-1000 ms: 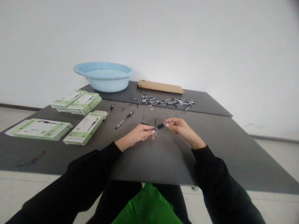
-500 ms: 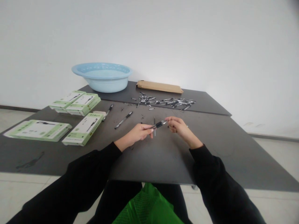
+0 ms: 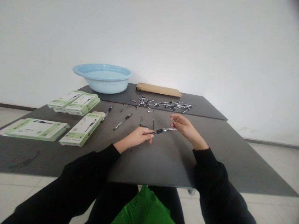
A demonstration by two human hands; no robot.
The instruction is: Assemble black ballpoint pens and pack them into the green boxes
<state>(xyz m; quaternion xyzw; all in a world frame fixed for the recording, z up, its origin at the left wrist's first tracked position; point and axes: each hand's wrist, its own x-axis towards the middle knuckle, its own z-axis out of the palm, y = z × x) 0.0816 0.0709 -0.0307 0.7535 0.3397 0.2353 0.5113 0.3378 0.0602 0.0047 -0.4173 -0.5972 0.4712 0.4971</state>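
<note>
My left hand [image 3: 143, 135] is closed around the rear of a pen [image 3: 159, 131], clear-bodied with a black grip, held roughly level above the table. Its front end points right, and a thin pale rod shows there, reaching under the fingers of my right hand [image 3: 183, 125]. That hand's fingers are curled, with thumb and fingertips close together around a tiny dark bit too small to name. Just beyond the held pen stands or lies a thin dark refill-like stick [image 3: 153, 124]. A small black piece [image 3: 143, 126] lies behind my left hand.
Green-and-white pen boxes [image 3: 82, 129] occupy the left side. Two loose pens [image 3: 122, 121] lie beside them. Farther back are a pile of pen parts [image 3: 176, 105], a light blue basin [image 3: 107, 85] and a brown cardboard piece [image 3: 158, 89]. The dark table [image 3: 221, 155] meets the wall behind.
My right hand has shifted a little right, away from the pen's front, and its fingers have loosened. The held pen has tipped nearer level and sits slightly lower, with a thin rod now showing.
</note>
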